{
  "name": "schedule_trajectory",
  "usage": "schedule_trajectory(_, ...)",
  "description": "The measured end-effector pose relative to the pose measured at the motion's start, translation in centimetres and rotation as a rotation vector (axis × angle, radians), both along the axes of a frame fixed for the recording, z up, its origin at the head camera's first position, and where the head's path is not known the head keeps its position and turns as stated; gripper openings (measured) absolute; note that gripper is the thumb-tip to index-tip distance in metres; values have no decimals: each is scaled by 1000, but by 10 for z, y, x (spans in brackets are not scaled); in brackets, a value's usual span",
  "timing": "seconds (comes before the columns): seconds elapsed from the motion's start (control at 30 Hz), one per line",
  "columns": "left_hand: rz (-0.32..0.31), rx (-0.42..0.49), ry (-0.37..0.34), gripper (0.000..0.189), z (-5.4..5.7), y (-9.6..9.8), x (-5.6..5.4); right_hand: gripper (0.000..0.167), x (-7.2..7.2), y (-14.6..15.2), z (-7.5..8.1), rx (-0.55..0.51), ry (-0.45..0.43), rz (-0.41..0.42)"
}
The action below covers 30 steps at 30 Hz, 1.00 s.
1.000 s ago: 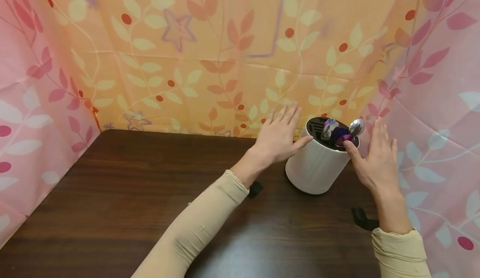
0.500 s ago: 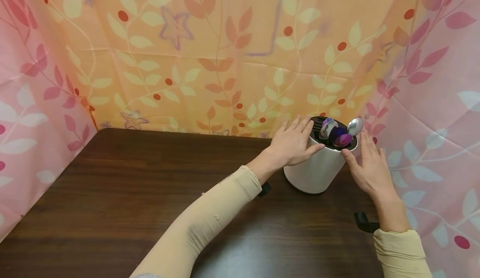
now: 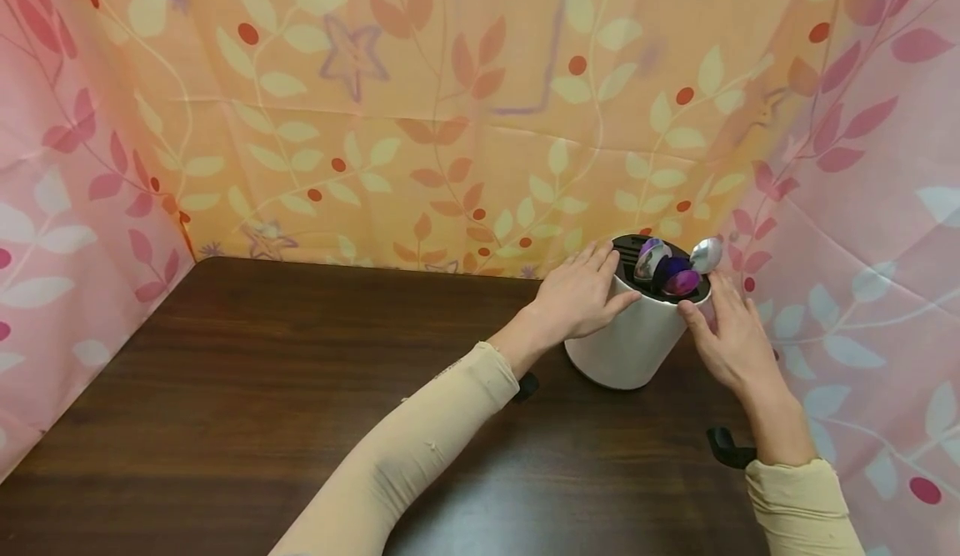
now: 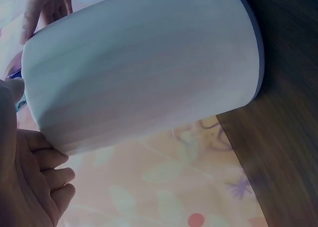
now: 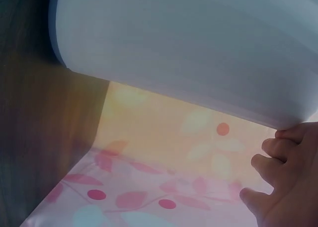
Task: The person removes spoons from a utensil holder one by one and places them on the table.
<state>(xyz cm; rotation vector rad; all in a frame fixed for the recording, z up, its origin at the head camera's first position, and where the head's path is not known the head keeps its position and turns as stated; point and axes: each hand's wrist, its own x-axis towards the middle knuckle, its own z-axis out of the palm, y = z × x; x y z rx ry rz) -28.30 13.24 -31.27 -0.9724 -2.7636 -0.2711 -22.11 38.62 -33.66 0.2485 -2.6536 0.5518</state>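
Note:
A white cylindrical utensil holder [image 3: 628,343] with a black slotted top [image 3: 628,247] stands upright at the table's far right. Out of the slots stick a silver spoon [image 3: 706,255] and shiny purple-pink spoon heads [image 3: 681,281]. My left hand [image 3: 576,293] lies along the holder's left side, fingertips right at the upper rim, thumb across its front. On the opposite side my right hand [image 3: 731,335] has its fingers at the rim and its thumb towards the front. Both wrist views show the holder's smooth wall [image 4: 149,63] sideways, with fingertips [image 5: 283,134] at its top end.
The dark wooden table [image 3: 262,389] spreads to the left and in front. A floral orange curtain [image 3: 420,164] hangs behind its back edge, and a pink curtain [image 3: 885,231] runs close along the right. Black wrist-camera mounts [image 3: 727,448] hang by the wrists.
My left hand has moved right and down onto the holder's side. My right hand has come in leftwards to its rim. The holder has stayed about where it was.

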Motion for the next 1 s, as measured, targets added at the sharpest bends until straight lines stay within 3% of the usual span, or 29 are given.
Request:
schedule_trajectory(0.27, 39, 3, 29, 79, -2, -12, 1, 77, -5, -12, 0, -2, 1, 26)
schedule_trajectory(0.5, 65, 70, 28, 78, -7, -29, 4, 77, -10, -29, 0, -1, -23, 44)
schedule_trajectory(1.0, 94, 183, 61, 76, -15, -82, 12, 80, -22, -76, -1, 24, 15, 127)
